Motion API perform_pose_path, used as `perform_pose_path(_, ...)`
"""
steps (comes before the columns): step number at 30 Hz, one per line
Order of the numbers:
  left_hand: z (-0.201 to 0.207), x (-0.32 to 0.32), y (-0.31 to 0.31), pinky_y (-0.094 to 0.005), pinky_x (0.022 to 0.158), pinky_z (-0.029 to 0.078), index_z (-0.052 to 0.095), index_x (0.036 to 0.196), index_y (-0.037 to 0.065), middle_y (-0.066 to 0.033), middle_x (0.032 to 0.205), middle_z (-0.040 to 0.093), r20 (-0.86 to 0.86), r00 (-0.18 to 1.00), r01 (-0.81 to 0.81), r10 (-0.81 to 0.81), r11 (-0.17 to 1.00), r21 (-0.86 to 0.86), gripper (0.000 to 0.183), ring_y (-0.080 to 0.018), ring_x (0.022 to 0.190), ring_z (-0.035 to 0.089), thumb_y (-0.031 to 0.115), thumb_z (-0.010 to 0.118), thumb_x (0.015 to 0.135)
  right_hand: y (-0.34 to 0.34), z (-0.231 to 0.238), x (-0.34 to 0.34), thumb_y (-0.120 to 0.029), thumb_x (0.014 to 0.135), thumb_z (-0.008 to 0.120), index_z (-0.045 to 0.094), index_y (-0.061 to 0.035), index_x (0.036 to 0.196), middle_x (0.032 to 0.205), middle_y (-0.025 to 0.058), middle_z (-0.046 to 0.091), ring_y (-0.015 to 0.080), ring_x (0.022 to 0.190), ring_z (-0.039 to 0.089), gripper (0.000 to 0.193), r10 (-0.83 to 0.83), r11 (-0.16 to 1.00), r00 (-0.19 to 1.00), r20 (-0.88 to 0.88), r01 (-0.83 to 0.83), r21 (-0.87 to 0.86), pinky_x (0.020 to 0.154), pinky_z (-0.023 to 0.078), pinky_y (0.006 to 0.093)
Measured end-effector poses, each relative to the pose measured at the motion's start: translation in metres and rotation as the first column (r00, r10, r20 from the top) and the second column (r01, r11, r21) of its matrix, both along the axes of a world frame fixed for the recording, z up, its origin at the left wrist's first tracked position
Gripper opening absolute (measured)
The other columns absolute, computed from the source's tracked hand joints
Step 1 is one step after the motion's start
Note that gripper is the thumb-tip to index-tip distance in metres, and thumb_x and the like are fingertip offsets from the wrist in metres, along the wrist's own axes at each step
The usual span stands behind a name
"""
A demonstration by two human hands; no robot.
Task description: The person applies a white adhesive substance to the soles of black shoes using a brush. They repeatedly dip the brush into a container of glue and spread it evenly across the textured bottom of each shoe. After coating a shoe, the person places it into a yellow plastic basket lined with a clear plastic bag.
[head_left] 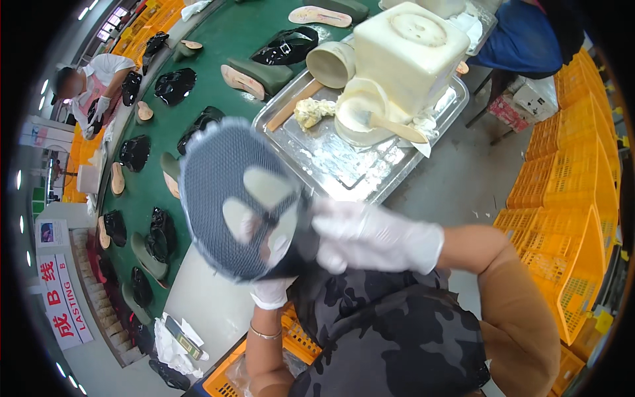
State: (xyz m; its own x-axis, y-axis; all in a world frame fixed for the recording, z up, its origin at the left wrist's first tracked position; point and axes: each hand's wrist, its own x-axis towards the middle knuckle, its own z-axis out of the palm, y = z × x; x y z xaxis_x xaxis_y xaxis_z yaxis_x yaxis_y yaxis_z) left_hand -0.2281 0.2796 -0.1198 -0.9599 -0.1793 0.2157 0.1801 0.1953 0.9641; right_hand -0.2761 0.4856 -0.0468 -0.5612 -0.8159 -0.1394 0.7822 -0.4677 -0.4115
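Note:
A large oval dark grey piece (210, 192), finely ribbed and with three pale openings, is held up close in front of me. I cannot make out its kind. My left hand (272, 293), in a white glove, grips it from below and behind, its fingers mostly hidden. At its right edge my right hand (374, 235), gloved too, is closed on the dark part there; the fingers are blurred. Beyond it, a green work surface (218, 40) carries several black shoe uppers (175, 86) and green shoe lasts with pale soles (245, 81).
A metal tray (317, 155) holds a cream-coloured container (413, 56), a small pot with a brush (397, 127) and a brown stick. Stacked orange crates (562, 245) stand on the right, another (225, 378) below left. A person (99, 86) works at far left; another's blue clothing shows top right.

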Motion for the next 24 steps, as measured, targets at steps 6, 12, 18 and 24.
perform_pose_path(6, 0.011, -0.088, 0.004, -0.0375, 0.094, 0.038, 0.047, 0.12, -0.004, -0.0178, 0.111, 0.057, -0.099, 0.991, -0.107, 0.084, 0.96, -0.258, 0.042, -0.029, 0.105, 0.053, 0.007, 0.059, 0.082, 0.057, 0.054, -0.129, -0.021, 0.085, 0.063, 0.048, -0.0027, 0.116, 0.085, 0.0005, 0.058, 0.0077, 0.065, 0.058, 0.038, -0.323, 0.784, 0.783, -0.531, 0.536, 0.313, 0.06, 0.047, 0.0215)
perform_pose_path(12, -0.033, -0.143, 0.005, -0.0453, 0.097, 0.034, 0.051, 0.116, -0.002, -0.0196, 0.11, 0.056, -0.196, 0.966, -0.26, 0.172, 0.692, -0.673, 0.039, -0.0402, 0.107, 0.046, 0.017, 0.058, 0.083, 0.096, 0.082, -0.284, -0.025, 0.085, 0.061, 0.053, -0.0052, 0.11, 0.085, 0.002, 0.058, 0.0096, 0.068, 0.056, 0.032, -0.018, 0.271, 0.362, -0.932, 0.899, 0.344, 0.062, 0.045, 0.0224)
perform_pose_path(18, -0.022, -0.137, 0.015, -0.046, 0.101, 0.028, 0.052, 0.116, -0.001, -0.0162, 0.112, 0.056, -0.132, 0.981, -0.196, 0.146, 0.739, -0.644, 0.037, -0.0397, 0.117, 0.039, 0.014, 0.058, 0.083, 0.138, 0.053, -0.405, -0.02, 0.079, 0.061, 0.057, -0.0035, 0.106, 0.098, 0.0145, 0.062, 0.0303, 0.096, 0.058, 0.032, 0.701, -0.17, 0.189, -0.687, 0.981, 0.097, 0.083, 0.046, 0.0373)
perform_pose_path(24, -0.019, -0.136, 0.013, -0.0481, 0.102, 0.025, 0.049, 0.119, -0.002, -0.0153, 0.115, 0.054, -0.052, 0.99, -0.135, 0.134, 0.746, -0.653, 0.041, -0.0409, 0.121, 0.034, 0.011, 0.058, 0.082, 0.135, 0.03, -0.469, -0.015, 0.076, 0.061, 0.058, -0.0037, 0.101, 0.103, 0.018, 0.061, 0.0323, 0.099, 0.058, 0.027, 0.794, -0.302, 0.324, -0.514, 0.944, 0.13, 0.086, 0.046, 0.0387)
